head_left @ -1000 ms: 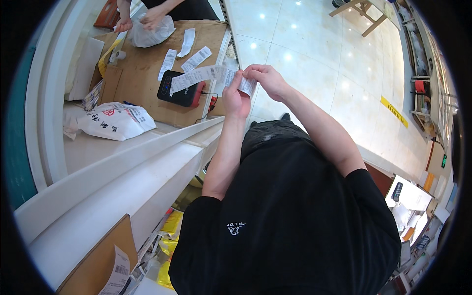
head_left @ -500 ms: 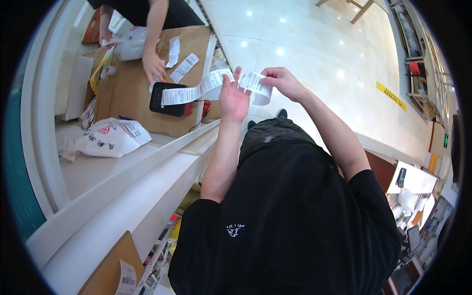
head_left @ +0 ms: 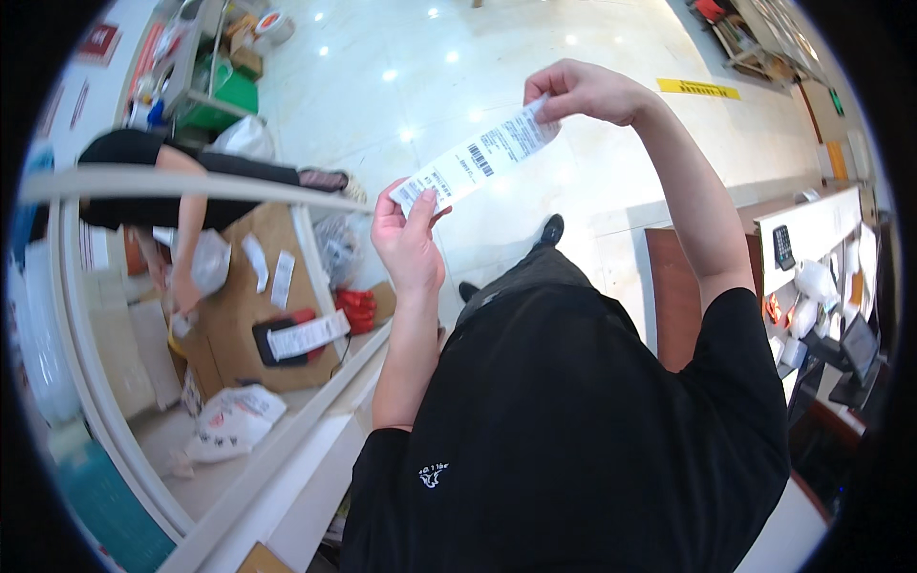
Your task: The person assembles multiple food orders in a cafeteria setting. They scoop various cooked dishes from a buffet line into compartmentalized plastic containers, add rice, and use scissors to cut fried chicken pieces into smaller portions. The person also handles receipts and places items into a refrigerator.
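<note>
Left hand (head_left: 411, 244) and right hand (head_left: 597, 93) pinch opposite ends of a printed paper slip (head_left: 482, 158), held slantwise above a tiled floor (head_left: 487, 62) while a co-worker (head_left: 129, 158) reaches over a brown tabletop (head_left: 222, 329)

A big sheet of brown cardboard (head_left: 224, 320) lay on the left, with a thin white bag (head_left: 212, 258) at its far end. A white bag with red and black marks (head_left: 234, 428) lay near its other end. A green box (head_left: 234, 88) stood at the top left. A yellow strip (head_left: 698, 89) ran along the shiny floor (head_left: 497, 48). On the right, a black thing with buttons (head_left: 783, 247) lay near a dark screen (head_left: 861, 347)
</note>
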The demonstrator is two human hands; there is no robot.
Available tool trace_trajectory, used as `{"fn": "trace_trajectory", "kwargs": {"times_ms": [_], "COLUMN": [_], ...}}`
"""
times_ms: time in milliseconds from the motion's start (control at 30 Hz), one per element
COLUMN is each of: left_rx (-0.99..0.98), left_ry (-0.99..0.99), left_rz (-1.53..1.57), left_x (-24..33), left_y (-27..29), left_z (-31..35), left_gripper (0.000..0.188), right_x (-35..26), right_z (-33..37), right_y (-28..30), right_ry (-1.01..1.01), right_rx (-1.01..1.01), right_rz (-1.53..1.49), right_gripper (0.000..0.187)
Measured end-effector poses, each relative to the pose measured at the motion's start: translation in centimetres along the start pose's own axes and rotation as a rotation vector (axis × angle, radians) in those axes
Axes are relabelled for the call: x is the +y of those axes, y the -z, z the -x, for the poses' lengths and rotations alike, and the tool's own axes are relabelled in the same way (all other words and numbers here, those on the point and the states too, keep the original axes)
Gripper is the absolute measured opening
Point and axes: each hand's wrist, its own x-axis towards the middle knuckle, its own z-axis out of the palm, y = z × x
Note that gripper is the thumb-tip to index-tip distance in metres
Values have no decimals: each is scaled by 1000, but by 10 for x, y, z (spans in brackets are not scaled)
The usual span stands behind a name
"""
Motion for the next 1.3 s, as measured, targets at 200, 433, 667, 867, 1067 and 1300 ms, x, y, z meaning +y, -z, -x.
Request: {"fn": "trace_trajectory", "kwargs": {"times_ms": [200,433,667,867,1067,1300], "left_rx": [-206,-376,-475,-574,-736,-1263], "left_ry": [66,159,240,310,390,582], "left_rz": [-2,-14,-39,17,-41,-348], "left_x": [-46,-102,-155,-206,-246,-268], "left_y": [-143,-305,-424,-524,-645,-782], "left_z": [-31,-82,-158,-252,-360,-484], "left_gripper": [21,18,17,17,21,47], "right_x": [32,77,117,173,212,246], "right_z": [54,121,150,136,115,49], "right_y": [140,310,453,572,693,827], "right_ry": [34,4,-63,-44,-148,-163], "right_rx": [282,396,391,458,644,426], "right_rz": [47,81,52,-25,136,96], "right_gripper": [25,25,22,19,21,19]}}
